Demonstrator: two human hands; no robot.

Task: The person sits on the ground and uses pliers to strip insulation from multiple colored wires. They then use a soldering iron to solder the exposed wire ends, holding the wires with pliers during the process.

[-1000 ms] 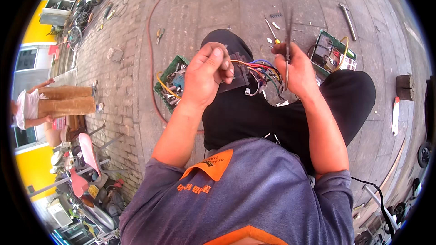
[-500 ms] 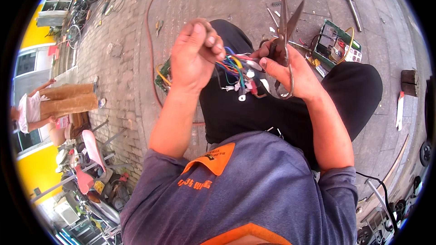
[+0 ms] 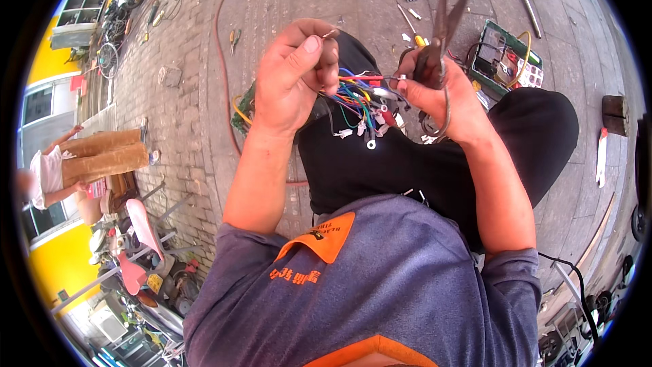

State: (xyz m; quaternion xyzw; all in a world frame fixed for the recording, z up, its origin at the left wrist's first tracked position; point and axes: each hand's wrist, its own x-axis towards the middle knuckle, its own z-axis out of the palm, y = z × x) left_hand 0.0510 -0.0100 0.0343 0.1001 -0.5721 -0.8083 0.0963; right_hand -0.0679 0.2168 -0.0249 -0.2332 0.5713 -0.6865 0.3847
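Note:
Over my lap hangs a bundle of coloured wires (image 3: 363, 103), several with white, clear or red connectors at their ends. My left hand (image 3: 295, 75) is closed at the left of the bundle, and a thin wire end (image 3: 331, 33) sticks out between thumb and forefinger. In my right hand (image 3: 448, 102) is a large pair of dark metal scissors (image 3: 445, 27), handles in the palm, blades pointing away and parted. The thumb and finger of that hand also meet at the end of a red wire (image 3: 363, 78) running from the bundle. The left palm hides part of the bundle.
A green open case (image 3: 506, 61) with parts inside lies beyond my right knee. Around it are a screwdriver (image 3: 413, 30) and a metal bar (image 3: 527, 10). A reddish hose (image 3: 221, 47) crosses the paving. At left stand a person (image 3: 88, 160) and piled scooter parts (image 3: 139, 251).
My right hand has moved slightly right with the scissors, and a red wire now stretches between the hands. A thin wire end now shows at my left fingertips.

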